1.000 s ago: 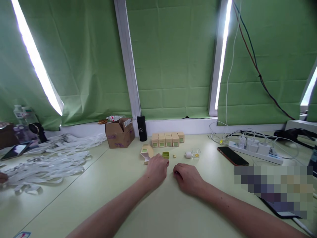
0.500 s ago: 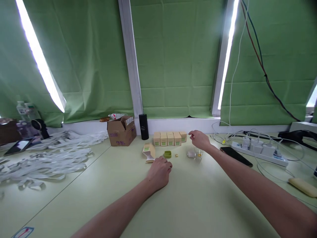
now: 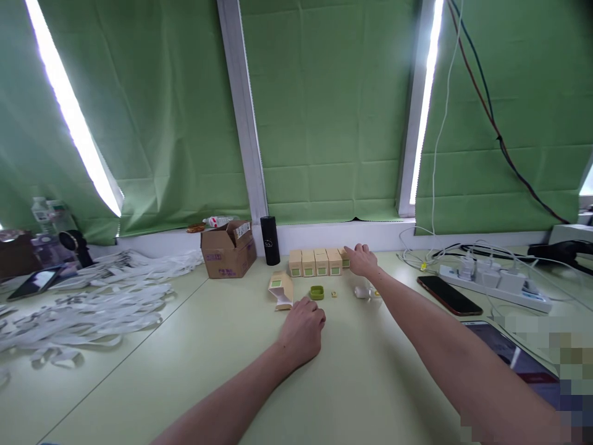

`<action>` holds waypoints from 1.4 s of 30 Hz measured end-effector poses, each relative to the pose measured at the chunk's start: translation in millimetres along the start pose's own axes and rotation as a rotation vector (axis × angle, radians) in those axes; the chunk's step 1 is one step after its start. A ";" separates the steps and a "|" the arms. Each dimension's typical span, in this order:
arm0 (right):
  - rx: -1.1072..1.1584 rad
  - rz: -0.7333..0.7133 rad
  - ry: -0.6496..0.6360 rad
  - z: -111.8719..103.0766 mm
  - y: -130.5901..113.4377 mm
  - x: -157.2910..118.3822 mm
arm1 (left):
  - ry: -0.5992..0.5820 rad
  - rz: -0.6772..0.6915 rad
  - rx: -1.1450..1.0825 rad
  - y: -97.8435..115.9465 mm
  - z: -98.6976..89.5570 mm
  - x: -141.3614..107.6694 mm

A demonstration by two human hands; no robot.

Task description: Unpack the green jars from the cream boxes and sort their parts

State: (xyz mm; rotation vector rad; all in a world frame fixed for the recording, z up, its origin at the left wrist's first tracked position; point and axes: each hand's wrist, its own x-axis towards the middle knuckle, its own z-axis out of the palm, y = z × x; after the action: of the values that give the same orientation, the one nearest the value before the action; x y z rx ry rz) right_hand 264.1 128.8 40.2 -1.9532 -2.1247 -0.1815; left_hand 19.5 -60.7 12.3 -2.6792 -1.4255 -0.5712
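Observation:
My left hand [image 3: 303,327] rests on the table with its fingers curled in, and no object shows in it. Just beyond it stand an opened, tilted cardboard box [image 3: 281,290] and a small green dish [image 3: 317,292]. A tiny yellowish piece [image 3: 334,295] lies right of the dish. My right hand [image 3: 364,259] reaches forward, index finger stretched out over the last small kraft box [image 3: 344,257], at the right end of a row of small boxes [image 3: 315,264]. Whether the fingertip touches it, I cannot tell. Below the right wrist lies a clear and whitish container [image 3: 364,293], partly covered by the forearm.
A brown carton [image 3: 228,250] and a black cylinder [image 3: 269,241] stand at the back. White straps [image 3: 106,303] spread over the left side. To the right are a phone [image 3: 449,295], a power strip [image 3: 498,284] with cables, and a tablet-like screen [image 3: 514,358] partly under my forearm.
My right hand has moved slightly left, its index finger now over the end box. A tablet-like screen has come into view at the lower right. My left hand stays put.

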 end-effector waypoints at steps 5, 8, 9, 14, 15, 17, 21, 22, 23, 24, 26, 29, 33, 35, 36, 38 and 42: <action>-0.024 0.033 -0.040 2.9 -3.3 8.4 | -0.006 0.002 0.023 0.2 1.6 0.4; -0.014 0.027 -0.053 4.3 -2.0 11.8 | -0.013 0.004 0.037 0.2 2.2 0.8; -0.006 0.017 -0.051 4.6 -1.2 12.3 | -0.016 0.006 0.038 0.4 2.2 0.9; 0.064 -0.017 -0.027 5.7 2.0 9.3 | -0.034 0.007 0.065 2.9 1.3 1.4; 0.083 -0.008 -0.024 5.8 2.2 7.8 | -0.036 0.006 0.071 3.3 1.4 1.4; 0.125 0.015 -0.010 5.3 2.5 4.1 | -0.036 0.007 0.077 3.5 2.0 1.3; 0.225 0.056 0.064 -4.1 6.6 -4.6 | -0.042 -0.001 0.060 2.4 3.4 0.5; 0.252 0.064 0.095 -9.0 8.1 -6.8 | -0.046 -0.006 0.051 2.2 3.5 0.4; 0.279 0.071 0.133 -15.0 9.6 -9.1 | -0.047 -0.012 0.040 2.2 3.5 0.3; 0.306 0.075 0.174 -21.9 10.5 -11.8 | -0.047 -0.018 0.029 2.4 3.4 0.3; 0.360 0.068 0.255 -37.3 10.3 -19.4 | -0.041 -0.027 0.010 3.3 2.9 0.6; 0.434 0.017 0.339 -58.5 3.0 -42.6 | -0.039 -0.031 0.005 4.8 1.5 1.1; 0.649 -0.156 0.347 -68.2 -15.3 -100.3 | -0.036 -0.035 -0.017 3.9 0.3 1.9; 0.734 -0.230 0.269 -61.7 -24.2 -132.1 | -0.015 -0.047 -0.066 1.8 1.6 2.4; 0.765 -0.236 0.225 -56.0 -28.0 -146.1 | 0.001 -0.058 -0.099 0.4 2.7 2.5; 0.816 -0.239 0.154 -42.0 -34.1 -167.4 | 0.041 -0.094 -0.181 -2.3 5.7 2.4; 0.952 -0.277 0.072 -15.3 -39.2 -186.0 | 0.110 -0.154 -0.375 -5.3 10.0 0.7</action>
State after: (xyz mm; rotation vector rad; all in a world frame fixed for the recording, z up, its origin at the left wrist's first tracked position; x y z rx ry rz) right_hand 239.9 -57.7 8.6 -1.0796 -1.8794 0.5942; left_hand 18.6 -55.0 2.5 -2.7607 -1.6465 -1.0802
